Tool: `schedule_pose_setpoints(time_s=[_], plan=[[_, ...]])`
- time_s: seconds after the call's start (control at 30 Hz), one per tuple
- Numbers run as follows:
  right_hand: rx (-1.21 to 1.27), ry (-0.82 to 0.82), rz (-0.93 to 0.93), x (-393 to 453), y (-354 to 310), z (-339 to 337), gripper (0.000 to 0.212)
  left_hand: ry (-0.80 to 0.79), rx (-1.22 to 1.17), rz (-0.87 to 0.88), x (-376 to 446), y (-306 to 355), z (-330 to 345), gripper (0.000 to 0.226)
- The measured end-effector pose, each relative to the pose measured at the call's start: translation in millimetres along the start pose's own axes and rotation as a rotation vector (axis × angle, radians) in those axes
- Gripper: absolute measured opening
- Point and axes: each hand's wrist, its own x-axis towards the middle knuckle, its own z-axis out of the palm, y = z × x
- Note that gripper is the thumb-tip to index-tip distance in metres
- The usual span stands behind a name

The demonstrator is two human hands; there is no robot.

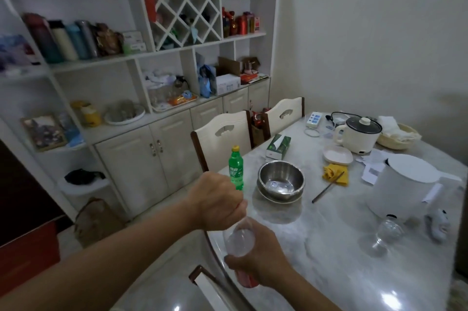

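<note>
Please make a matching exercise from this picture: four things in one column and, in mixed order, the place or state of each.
1. green plastic soda bottle with yellow cap
2. round stainless steel bowl
3. clear plastic bottle with red label
4. cream electric pot with dark lid

A. far end of the pale table, beside a white power strip
B. tilted, gripped by the left hand and the right hand
C. upright at the table edge, near a cream chair
D. open side up, near a yellow folded cloth

Pairs: 1-C, 2-D, 3-B, 4-A
</note>
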Motion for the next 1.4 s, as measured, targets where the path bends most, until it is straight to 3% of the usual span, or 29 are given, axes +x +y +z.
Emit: schedule_pose_setpoints(time_s=[0.13,0.27,0.37,0.47,0.67,0.87,1.0,1.1,1.2,1.27,1.4], plan=[[-0.072,0.109,0.073,2,-14,11,0.043,-0.117,0.007,-0.413,-6,0,4,0.05],[-0.277,0.174,0.016,2,-24,17,0.038,-0.382,0.044,-0.605,-7,-9,5,0.041],[-0.259,0.143,0.036,4,-31,13,0.048,-0.289,-0.001,-0.477,-9,-10,6,0.035],[-0.225,0.147,0.055,9,-35,6,0.053,-0.111,-0.228,-0.433,-16,-9,1,0.024],[-0.225,0.166,0.06,12,-35,-6,0.052,-0.162,-0.549,-0.52,-15,-17,-2,0.017],[-0.199,0.193,0.104,13,-31,-10,0.051,-0.172,-0.656,-0.6,-4,-13,0,0.025],[-0.231,0.211,0.105,13,-25,-12,0.054,-0.145,-0.486,-0.557,1,-10,9,0.034],[-0.214,0.213,0.101,12,-20,-14,0.053,-0.162,-0.187,-0.324,2,-10,18,0.028],[-0.177,0.183,0.091,11,-15,-18,0.052,-0.124,-0.209,-0.268,5,-16,30,0.022],[-0.163,0.18,0.09,10,-13,-21,0.049,-0.067,-0.351,-0.381,6,-19,37,0.024],[-0.116,0.208,0.122,10,-3,-28,0.052,0.07,-0.841,-0.944,10,-17,59,0.049]])
